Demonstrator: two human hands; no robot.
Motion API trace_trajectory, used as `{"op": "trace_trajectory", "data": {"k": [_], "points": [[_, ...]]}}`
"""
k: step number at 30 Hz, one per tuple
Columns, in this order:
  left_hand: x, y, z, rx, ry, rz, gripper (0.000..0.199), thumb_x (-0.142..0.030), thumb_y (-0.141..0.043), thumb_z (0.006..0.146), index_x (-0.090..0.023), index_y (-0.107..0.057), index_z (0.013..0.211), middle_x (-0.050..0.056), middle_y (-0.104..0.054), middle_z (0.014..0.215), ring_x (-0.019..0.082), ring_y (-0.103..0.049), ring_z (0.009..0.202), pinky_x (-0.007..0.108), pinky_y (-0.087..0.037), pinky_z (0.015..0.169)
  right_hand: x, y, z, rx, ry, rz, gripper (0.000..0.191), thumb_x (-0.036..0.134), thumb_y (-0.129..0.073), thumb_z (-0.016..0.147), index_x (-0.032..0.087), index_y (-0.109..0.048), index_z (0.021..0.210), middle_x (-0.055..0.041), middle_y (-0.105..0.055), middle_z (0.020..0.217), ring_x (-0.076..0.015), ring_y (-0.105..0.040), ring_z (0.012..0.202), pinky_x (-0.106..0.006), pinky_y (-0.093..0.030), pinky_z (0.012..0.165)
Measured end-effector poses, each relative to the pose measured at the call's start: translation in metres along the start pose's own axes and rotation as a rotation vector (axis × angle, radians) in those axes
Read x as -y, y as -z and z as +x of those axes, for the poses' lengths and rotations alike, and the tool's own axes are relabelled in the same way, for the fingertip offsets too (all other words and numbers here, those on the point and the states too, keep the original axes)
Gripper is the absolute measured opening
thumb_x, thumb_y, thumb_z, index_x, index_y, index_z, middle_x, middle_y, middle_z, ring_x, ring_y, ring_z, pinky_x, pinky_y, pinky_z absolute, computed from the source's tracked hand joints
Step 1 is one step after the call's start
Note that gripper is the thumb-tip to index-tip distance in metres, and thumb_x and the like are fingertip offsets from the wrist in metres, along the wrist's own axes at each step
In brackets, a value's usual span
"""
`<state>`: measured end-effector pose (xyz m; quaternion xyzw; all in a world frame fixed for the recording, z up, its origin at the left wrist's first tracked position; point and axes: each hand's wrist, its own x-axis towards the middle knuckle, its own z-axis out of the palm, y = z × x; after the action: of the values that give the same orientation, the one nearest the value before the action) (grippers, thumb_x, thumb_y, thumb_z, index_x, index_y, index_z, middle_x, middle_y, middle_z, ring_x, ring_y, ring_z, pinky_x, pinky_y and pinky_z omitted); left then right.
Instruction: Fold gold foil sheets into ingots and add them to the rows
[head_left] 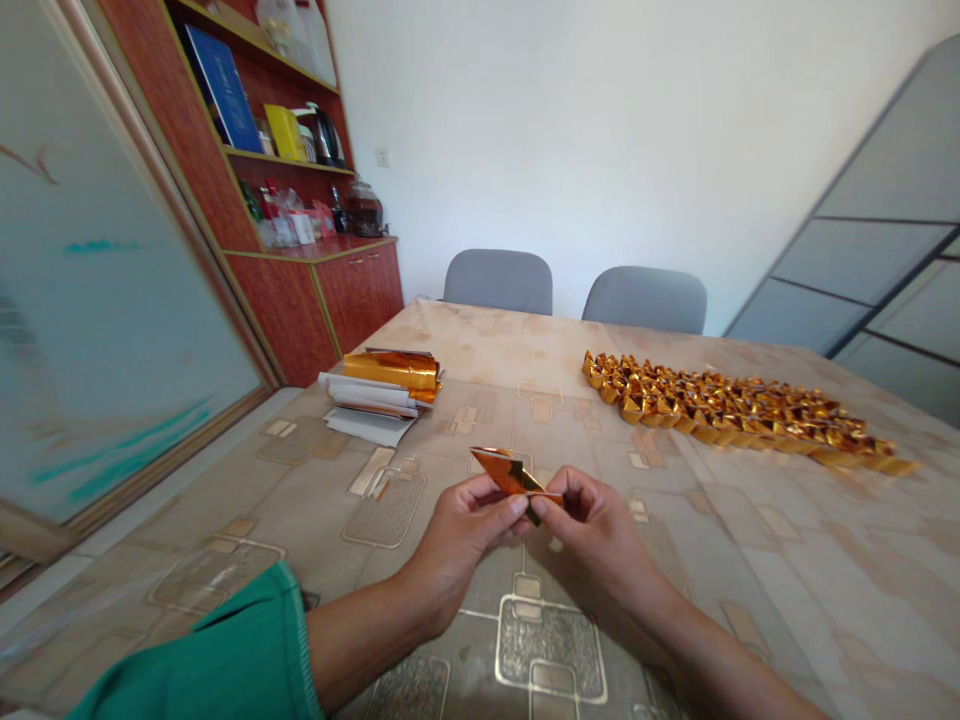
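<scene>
Between my two hands is a partly folded piece of gold foil paper, held a little above the table with a pointed end toward the upper left. My left hand pinches its near left side, the thumb pressed on the paper. On the right end, my right hand grips with thumb and bent fingers, and the two thumbs nearly meet. Fingers behind the paper are partly hidden. Beyond my left hand lies a stack of gold foil sheets with white backs. Many folded gold paper pieces stand in tight rows to the right.
A patterned cloth covers the table. Behind its far edge stand two grey chairs, one left of the other. A red-brown cabinet with filled shelves is at the left, near a frosted sliding door.
</scene>
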<state>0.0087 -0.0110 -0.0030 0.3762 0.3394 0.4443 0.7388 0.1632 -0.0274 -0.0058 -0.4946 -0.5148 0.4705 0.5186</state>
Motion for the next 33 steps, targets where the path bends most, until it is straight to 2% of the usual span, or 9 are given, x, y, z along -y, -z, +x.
{"op": "trace_trajectory", "data": {"k": [4, 7, 9, 13, 20, 23, 27, 30, 33], "points": [[0.000, 0.001, 0.001, -0.004, 0.016, 0.011, 0.031, -0.032, -0.087, 0.066, -0.013, -0.075, 0.087, 0.005, -0.073, 0.085, 0.012, -0.063, 0.075, 0.024, -0.050, 0.073, 0.002, -0.001, 0.001, 0.024, -0.065, 0.082, 0.036, 0.046, -0.077, 0.074, 0.021, -0.052, 0.067, 0.0030, -0.059, 0.061, -0.0106, -0.045, 0.053, -0.024, -0.033, 0.051], [-0.004, 0.000, 0.003, -0.010, -0.022, 0.004, 0.032, -0.030, -0.086, 0.067, -0.013, -0.072, 0.090, 0.004, -0.072, 0.083, 0.011, -0.062, 0.072, 0.022, -0.049, 0.069, 0.007, 0.003, 0.003, 0.138, -0.074, 0.119, 0.040, 0.054, -0.079, 0.071, 0.020, -0.057, 0.070, 0.0005, -0.063, 0.067, -0.0125, -0.050, 0.058, -0.025, -0.038, 0.056], [-0.007, 0.000, 0.005, -0.032, -0.062, -0.006, 0.036, -0.027, -0.086, 0.068, -0.014, -0.068, 0.096, 0.004, -0.072, 0.086, 0.012, -0.063, 0.075, 0.022, -0.049, 0.069, 0.010, 0.005, 0.003, 0.178, -0.078, 0.115, 0.044, 0.057, -0.079, 0.068, 0.020, -0.057, 0.070, 0.0024, -0.059, 0.063, -0.0113, -0.046, 0.056, -0.024, -0.035, 0.053], [-0.009, -0.002, 0.005, -0.081, -0.095, 0.007, 0.042, -0.023, -0.084, 0.069, -0.017, -0.059, 0.102, 0.004, -0.072, 0.090, 0.013, -0.064, 0.078, 0.023, -0.049, 0.069, 0.007, 0.004, 0.001, 0.140, -0.081, 0.176, 0.046, 0.057, -0.077, 0.072, 0.020, -0.050, 0.066, 0.0063, -0.047, 0.057, -0.0093, -0.034, 0.051, -0.023, -0.025, 0.050], [-0.005, 0.001, 0.006, -0.099, -0.160, 0.058, 0.036, -0.026, -0.084, 0.069, -0.019, -0.049, 0.077, -0.004, -0.064, 0.070, 0.010, -0.058, 0.063, 0.021, -0.046, 0.062, 0.011, 0.003, -0.002, 0.123, -0.067, 0.176, 0.044, 0.054, -0.076, 0.072, 0.021, -0.049, 0.066, 0.0047, -0.048, 0.059, -0.0113, -0.036, 0.055, -0.024, -0.027, 0.052], [-0.007, 0.003, 0.008, -0.064, -0.256, 0.170, 0.028, -0.028, -0.079, 0.074, -0.018, -0.052, 0.073, -0.004, -0.061, 0.067, 0.012, -0.058, 0.062, 0.021, -0.045, 0.061, 0.017, 0.007, 0.000, 0.123, -0.051, 0.141, 0.039, 0.050, -0.075, 0.074, 0.021, -0.052, 0.064, 0.0033, -0.049, 0.060, -0.0129, -0.040, 0.058, -0.026, -0.032, 0.056], [-0.014, 0.007, 0.009, -0.033, -0.472, 0.506, 0.004, -0.023, -0.066, 0.085, -0.019, -0.068, 0.086, 0.003, -0.067, 0.083, 0.017, -0.062, 0.078, 0.027, -0.048, 0.073, 0.019, 0.014, 0.002, 0.115, -0.058, 0.123, 0.035, 0.047, -0.072, 0.076, 0.022, -0.053, 0.063, 0.0024, -0.050, 0.060, -0.0135, -0.041, 0.058, -0.027, -0.034, 0.058], [-0.019, 0.011, 0.011, -0.051, -0.690, 0.768, 0.012, -0.016, -0.069, 0.081, -0.024, -0.075, 0.087, 0.004, -0.065, 0.092, 0.020, -0.060, 0.088, 0.030, -0.046, 0.080, 0.017, 0.015, 0.002, 0.111, -0.084, 0.143, 0.034, 0.048, -0.073, 0.076, 0.022, -0.054, 0.067, 0.0015, -0.053, 0.062, -0.0139, -0.043, 0.058, -0.028, -0.036, 0.058], [-0.023, 0.015, 0.012, -0.041, -0.808, 0.872, 0.016, -0.015, -0.073, 0.078, -0.028, -0.078, 0.086, 0.005, -0.065, 0.088, 0.022, -0.058, 0.085, 0.031, -0.045, 0.078, 0.018, 0.014, 0.001, 0.137, -0.094, 0.151, 0.036, 0.050, -0.074, 0.075, 0.021, -0.055, 0.066, 0.0015, -0.053, 0.061, -0.0135, -0.044, 0.057, -0.028, -0.037, 0.057]]}}
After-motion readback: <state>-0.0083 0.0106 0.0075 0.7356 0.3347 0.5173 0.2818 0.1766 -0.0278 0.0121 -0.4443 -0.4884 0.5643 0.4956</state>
